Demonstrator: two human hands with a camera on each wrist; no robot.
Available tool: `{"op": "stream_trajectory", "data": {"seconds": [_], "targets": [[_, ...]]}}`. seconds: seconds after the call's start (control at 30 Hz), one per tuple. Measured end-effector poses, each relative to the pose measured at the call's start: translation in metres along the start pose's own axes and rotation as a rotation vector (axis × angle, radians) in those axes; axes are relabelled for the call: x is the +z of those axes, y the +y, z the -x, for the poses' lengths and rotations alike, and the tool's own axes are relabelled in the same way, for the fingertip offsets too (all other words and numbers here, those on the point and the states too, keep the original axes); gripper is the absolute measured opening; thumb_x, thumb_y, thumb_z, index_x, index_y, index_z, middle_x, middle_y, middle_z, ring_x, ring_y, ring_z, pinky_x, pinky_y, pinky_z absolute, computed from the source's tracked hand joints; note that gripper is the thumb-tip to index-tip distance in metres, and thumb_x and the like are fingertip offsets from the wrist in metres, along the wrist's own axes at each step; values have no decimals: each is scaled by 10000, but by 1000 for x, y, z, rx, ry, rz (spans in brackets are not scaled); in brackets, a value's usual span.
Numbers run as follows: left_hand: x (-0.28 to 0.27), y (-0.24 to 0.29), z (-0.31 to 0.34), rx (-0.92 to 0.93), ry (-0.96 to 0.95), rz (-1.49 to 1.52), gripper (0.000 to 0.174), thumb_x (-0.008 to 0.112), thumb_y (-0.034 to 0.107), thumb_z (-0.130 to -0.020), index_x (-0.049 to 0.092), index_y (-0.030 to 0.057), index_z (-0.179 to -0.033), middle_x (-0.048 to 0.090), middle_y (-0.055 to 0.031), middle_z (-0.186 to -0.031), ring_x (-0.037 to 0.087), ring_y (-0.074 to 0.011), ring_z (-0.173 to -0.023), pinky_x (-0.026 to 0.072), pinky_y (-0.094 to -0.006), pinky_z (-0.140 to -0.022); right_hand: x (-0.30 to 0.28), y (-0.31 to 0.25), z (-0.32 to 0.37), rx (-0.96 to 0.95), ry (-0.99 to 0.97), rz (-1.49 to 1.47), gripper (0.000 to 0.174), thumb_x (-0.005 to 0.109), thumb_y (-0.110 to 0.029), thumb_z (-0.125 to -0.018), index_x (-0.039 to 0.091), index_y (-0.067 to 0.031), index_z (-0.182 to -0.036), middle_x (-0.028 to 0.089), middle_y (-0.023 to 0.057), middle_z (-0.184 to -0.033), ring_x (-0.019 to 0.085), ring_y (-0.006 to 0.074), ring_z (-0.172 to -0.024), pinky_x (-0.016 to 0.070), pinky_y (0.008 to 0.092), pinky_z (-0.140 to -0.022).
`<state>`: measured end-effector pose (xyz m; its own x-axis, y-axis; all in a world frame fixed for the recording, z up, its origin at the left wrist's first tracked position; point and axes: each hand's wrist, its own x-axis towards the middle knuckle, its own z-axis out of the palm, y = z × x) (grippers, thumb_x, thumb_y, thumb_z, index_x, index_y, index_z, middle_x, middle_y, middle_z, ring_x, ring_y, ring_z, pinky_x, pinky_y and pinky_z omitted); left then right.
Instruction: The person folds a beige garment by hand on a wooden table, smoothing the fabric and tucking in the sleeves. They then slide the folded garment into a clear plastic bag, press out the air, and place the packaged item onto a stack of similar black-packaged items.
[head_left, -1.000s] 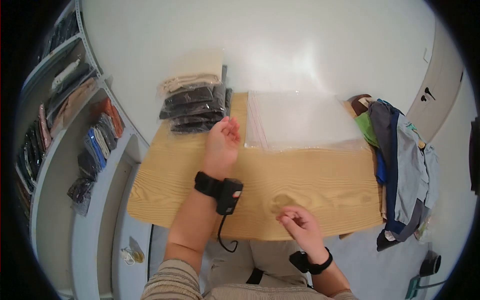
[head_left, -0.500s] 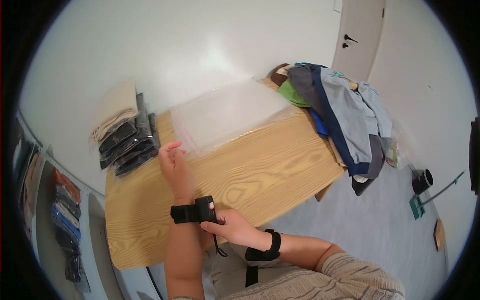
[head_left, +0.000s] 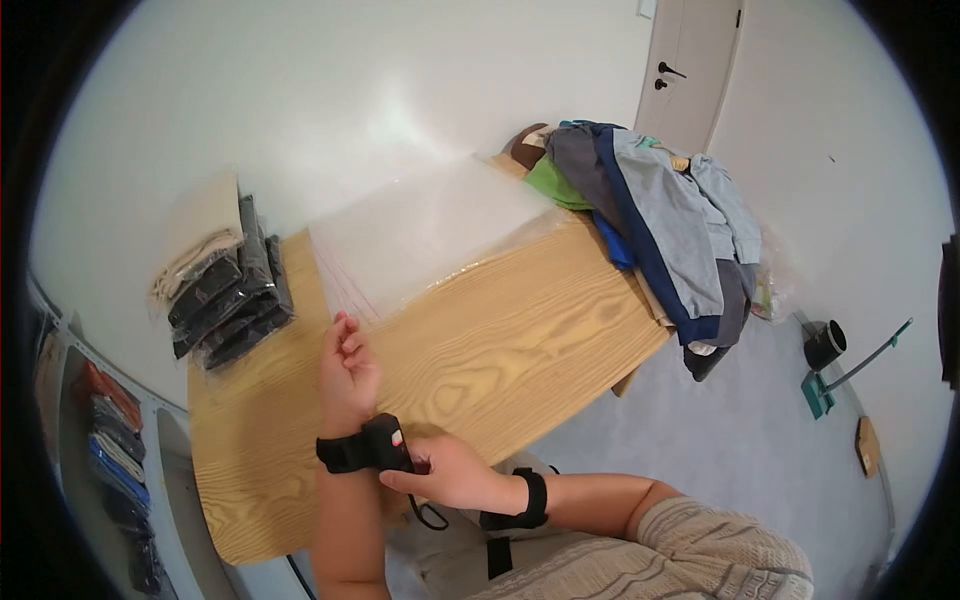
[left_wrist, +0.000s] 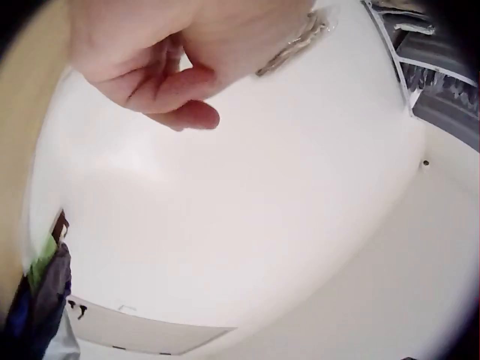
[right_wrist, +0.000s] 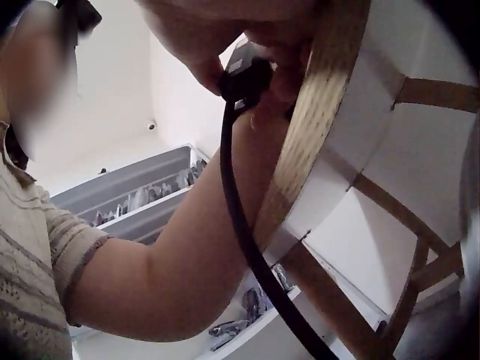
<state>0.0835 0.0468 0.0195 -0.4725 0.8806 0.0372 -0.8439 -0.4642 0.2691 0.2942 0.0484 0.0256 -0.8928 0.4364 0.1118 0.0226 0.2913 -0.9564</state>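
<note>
In the head view the left hand (head_left: 350, 372) is held palm up over the wooden table (head_left: 480, 350), fingers loosely curled with nothing in them. A black camera (head_left: 387, 443) is strapped to that wrist. The right hand (head_left: 450, 474) holds this camera from its right side, thumb along the lower edge. The right wrist view shows the right hand (right_wrist: 232, 26) with its fingers around the small black device (right_wrist: 247, 75), from which a black cable runs down. In the left wrist view the left hand (left_wrist: 172, 60) is loosely bent and holds nothing.
Bagged folded garments (head_left: 230, 300) are stacked at the table's left end. Flat clear plastic bags (head_left: 430, 230) lie along the back. Loose clothes (head_left: 660, 220) hang over the right end. Shelves (head_left: 175, 470) stand at the left; a black bin (head_left: 825, 345) and green dustpan (head_left: 817, 395) are at the right.
The head view has turned to the right. The right hand has moved from over the table's front edge to the left wrist and now holds the camera there.
</note>
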Motion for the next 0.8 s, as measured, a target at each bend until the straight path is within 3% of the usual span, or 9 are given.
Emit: {"op": "stream_trajectory", "data": {"seconds": [0.07,0.1,0.17,0.3,0.47,0.57,0.67,0.73,0.8], "targets": [[20,-10,5,299,239,-380,119,533,66,-917,546,45,-1033,580,-36,-848,501,-71,-633,423,-185,-556,1,-1,0,1,-9,33,457,671,-400,-832,553,-3,-638,539,118,-553,470,198,-472,378,350,-479],[28,-14,9,298,255,-375,119,533,66,-917,546,45,-1033,580,-36,-848,501,-71,-633,423,-185,-556,1,-3,-1,48,-25,1,454,670,-395,-833,551,-4,-637,534,119,-549,475,210,-476,379,357,-481],[39,-20,15,493,310,-922,118,526,78,-923,548,43,-1034,576,-28,-836,506,-67,-657,419,-179,-574,-5,-15,0,92,-49,-2,459,667,-395,-834,542,1,-637,525,126,-550,501,233,-502,385,361,-492],[27,-10,12,424,253,-643,118,532,89,-918,555,44,-1025,571,-24,-832,501,-71,-659,403,-182,-576,-11,-10,2,-77,-91,169,398,645,-374,-859,584,8,-764,529,137,-582,534,228,-544,399,347,-515],[21,-3,16,363,334,-625,94,552,106,-909,565,78,-997,568,8,-811,489,-67,-664,374,-183,-559,-115,-18,11,-15,-84,-109,263,640,-197,-904,575,-56,-1117,613,13,-1023,577,110,-879,483,264,-793],[18,-7,15,339,303,-618,100,563,118,-901,568,81,-994,564,13,-812,469,-74,-663,369,-193,-588,-206,-69,-3,77,168,168,214,554,-158,-923,593,-42,-1098,616,12,-1009,570,105,-933,456,259,-833],[18,-10,14,313,292,-633,105,569,123,-895,572,82,-992,562,11,-812,462,-77,-680,372,-199,-620,-302,-55,-36,74,544,306,384,628,-211,-844,571,-9,-1165,630,53,-1053,583,153,-994,436,301,-888],[20,-11,14,312,310,-628,106,566,120,-896,573,80,-994,562,10,-813,464,-78,-687,373,-201,-626,-408,10,-67,47,966,632,487,692,-256,-791,567,-24,-1201,630,94,-1128,564,179,-1078,422,298,-918],[23,-9,12,321,323,-631,107,564,118,-897,573,77,-995,561,9,-814,465,-79,-694,375,-204,-632,-435,6,-69,300,999,783,541,692,-298,-775,558,-37,-1229,571,156,-1258,553,259,-1159,394,310,-983]]}}
